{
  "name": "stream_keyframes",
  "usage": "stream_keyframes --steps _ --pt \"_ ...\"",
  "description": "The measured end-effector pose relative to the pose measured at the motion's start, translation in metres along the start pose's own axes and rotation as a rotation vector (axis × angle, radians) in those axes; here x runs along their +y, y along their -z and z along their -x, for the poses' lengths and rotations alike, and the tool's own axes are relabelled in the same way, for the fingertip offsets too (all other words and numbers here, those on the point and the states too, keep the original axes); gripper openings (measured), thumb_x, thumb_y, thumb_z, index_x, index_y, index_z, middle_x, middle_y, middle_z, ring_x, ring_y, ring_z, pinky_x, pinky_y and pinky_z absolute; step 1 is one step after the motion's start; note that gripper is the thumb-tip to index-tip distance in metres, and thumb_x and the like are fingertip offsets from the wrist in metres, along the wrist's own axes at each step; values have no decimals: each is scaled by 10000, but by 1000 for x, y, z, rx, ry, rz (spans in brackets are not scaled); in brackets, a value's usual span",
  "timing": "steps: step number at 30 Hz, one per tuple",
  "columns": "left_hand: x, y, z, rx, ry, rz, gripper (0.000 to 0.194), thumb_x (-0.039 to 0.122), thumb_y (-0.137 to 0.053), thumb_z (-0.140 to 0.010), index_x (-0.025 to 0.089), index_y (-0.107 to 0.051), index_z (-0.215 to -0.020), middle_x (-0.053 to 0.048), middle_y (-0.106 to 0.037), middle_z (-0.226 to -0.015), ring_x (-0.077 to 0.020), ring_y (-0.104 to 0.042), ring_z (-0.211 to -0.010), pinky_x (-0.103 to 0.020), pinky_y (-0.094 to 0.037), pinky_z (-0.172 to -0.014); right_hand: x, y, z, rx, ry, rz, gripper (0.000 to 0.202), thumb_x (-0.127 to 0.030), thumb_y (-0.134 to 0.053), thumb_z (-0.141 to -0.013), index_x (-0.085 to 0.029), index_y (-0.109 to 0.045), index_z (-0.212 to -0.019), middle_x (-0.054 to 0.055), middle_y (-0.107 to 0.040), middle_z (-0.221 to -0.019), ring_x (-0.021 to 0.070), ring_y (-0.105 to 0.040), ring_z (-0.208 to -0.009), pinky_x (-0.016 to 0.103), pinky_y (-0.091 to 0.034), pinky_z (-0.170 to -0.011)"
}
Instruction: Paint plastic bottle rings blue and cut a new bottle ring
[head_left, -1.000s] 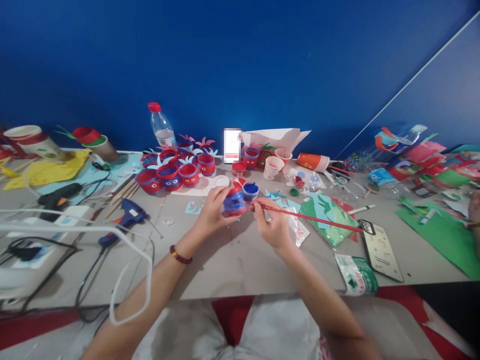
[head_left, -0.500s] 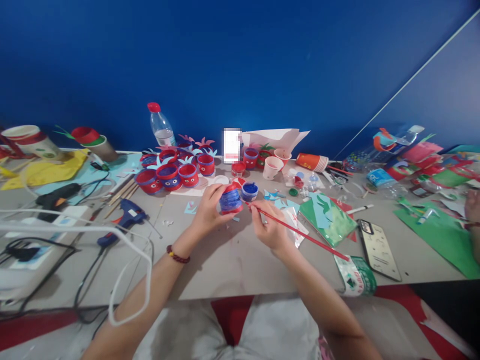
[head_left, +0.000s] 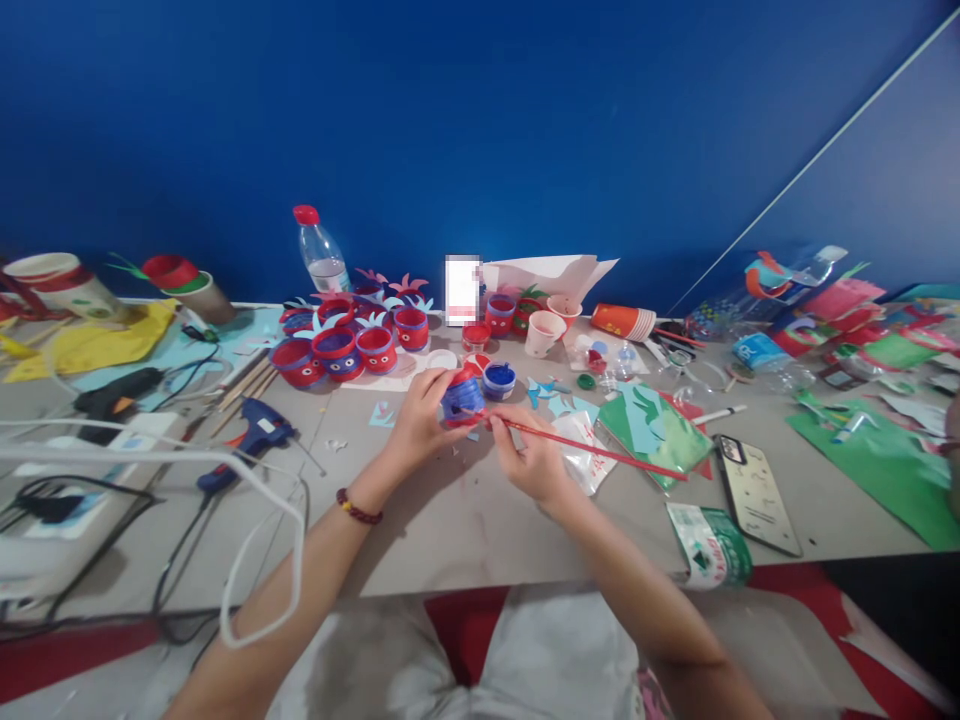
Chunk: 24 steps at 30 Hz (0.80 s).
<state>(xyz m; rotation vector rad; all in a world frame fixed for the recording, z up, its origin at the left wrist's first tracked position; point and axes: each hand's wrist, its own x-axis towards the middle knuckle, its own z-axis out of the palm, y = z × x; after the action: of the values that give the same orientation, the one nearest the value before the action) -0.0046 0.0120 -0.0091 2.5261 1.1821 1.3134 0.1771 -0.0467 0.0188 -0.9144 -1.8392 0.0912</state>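
Observation:
A small cup, painted blue with red at its edges, is gripped between the thumb and fingers of my left hand. My right hand pinches a long red paintbrush near its front end. The brush's tip meets the lower right part of the cup; its handle points right, over a green packet. Just behind the hands stands an open pot of blue paint. Behind that is a pot of red paint.
Several red and blue cups with paper leaves stand back left. A blue glue gun and cables lie left. On the right are a phone, a green packet and green paper. A person's hand shows at the right edge.
My right hand has brought the brush from beside the blue paint pot to the cup. The brush handle now lies at a flatter angle. My left hand has barely moved.

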Motion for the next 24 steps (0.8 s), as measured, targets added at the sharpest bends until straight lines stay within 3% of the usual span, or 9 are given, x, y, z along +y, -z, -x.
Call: stream_keyframes --steps 6,11,18,24 --pt "3 4 0 -55 46 -4 737 319 -788 -682 206 -449 -1327 -117 -545 -1222 -303 -538 -1145 -478 -457 -1009 13 5 1 70 -97 118 155 -186 -447 -926 -215 -600 -933 51 -707 -833 197 -678 -771 327 -550 -708" --pt "4 4 0 -58 41 2 747 309 -788 -676 216 -445 -1333 -121 -548 -1231 -311 -539 -1145 -484 -458 -1004 19 4 6 29 -139 218 152 -190 -448 -932 -199 -600 -918 76 -702 -848 210 -660 -778 334 -525 -700" --pt "5 2 -1 -43 24 -26 647 357 -740 -736 179 -477 -1300 -136 -563 -1195 -305 -556 -1116 -476 -472 -977 4 0 7 -17 -20 132 140 -174 -450 -928 -206 -586 -942 67 -693 -810 192 -644 -730 312 -515 -663" --pt "5 -2 2 -42 11 -13 703 342 -774 -714 170 -463 -1320 -155 -549 -1229 -319 -544 -1148 -486 -462 -996 -5 0 3 -37 4 22 132 -152 -458 -927 -209 -577 -929 47 -702 -788 174 -654 -704 293 -531 -656"
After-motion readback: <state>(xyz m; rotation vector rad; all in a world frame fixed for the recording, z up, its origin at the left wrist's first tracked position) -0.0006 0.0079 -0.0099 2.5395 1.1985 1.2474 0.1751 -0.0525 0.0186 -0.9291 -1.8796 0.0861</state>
